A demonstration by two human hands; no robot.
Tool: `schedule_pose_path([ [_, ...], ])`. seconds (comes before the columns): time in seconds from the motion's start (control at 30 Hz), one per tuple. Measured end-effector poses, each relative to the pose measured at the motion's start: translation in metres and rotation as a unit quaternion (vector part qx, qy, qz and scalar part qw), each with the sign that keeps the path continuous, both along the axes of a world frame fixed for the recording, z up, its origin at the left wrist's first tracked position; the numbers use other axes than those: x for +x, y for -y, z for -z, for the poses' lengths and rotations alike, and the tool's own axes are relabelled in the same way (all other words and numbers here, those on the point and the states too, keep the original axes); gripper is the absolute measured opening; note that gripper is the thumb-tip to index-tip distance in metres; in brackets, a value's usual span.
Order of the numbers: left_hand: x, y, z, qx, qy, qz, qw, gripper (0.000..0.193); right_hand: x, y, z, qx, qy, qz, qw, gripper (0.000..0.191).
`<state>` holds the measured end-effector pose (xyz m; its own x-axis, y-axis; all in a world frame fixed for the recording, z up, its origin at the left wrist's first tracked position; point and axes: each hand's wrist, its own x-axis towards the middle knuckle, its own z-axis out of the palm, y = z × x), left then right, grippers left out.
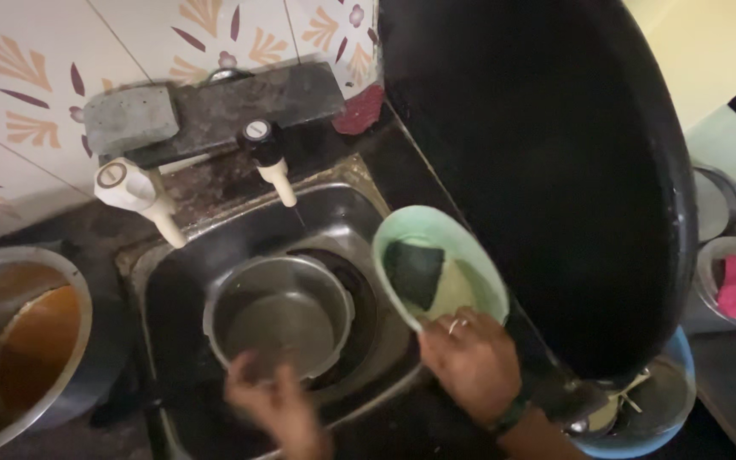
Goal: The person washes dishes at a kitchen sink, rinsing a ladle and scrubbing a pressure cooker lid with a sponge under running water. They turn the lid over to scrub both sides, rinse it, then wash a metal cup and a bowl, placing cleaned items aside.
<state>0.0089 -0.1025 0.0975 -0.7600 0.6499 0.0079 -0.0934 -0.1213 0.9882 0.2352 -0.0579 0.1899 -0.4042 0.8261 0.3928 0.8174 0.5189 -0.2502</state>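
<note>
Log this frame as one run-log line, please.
left hand: blurred, at steel pot rim in sink | right hand: holds green bowl containing scrub pad

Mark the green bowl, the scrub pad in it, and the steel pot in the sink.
green bowl (480, 260): head view, bare right rim.
scrub pad (413, 273): head view, middle of the dark pad.
steel pot (278, 319): head view, inner bottom.

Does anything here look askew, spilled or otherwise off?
The big black pan stands tilted on edge beside the sink, over a blue tub, not lying flat. The green bowl with a scrub pad tips at the sink's edge, under the right hand. Nothing looks spilled.
</note>
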Motion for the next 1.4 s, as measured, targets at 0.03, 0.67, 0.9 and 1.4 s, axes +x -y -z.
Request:
schedule_pose_path([
  [0.03,0.015,-0.001,-0.012,-0.022,-0.012,0.066,0.998,0.056,-0.005,0.011,-0.001,0.053,-0.012,-0.020,0.998,0.019],
  [0.67,0.020,-0.045,-0.076,0.023,-0.018,0.349,0.937,0.077,-0.087,-0.028,0.006,-0.068,0.052,-0.046,0.995,0.041],
  [0.9,0.014,-0.051,-0.064,0.042,0.143,0.325,0.934,0.078,-0.099,-0.050,0.025,-0.187,-0.100,0.076,0.974,0.059],
  [1.4,-0.003,-0.057,-0.028,-0.031,0.095,0.392,0.914,0.083,-0.093,-0.067,0.075,-0.191,-0.093,-0.181,0.960,0.034],
])
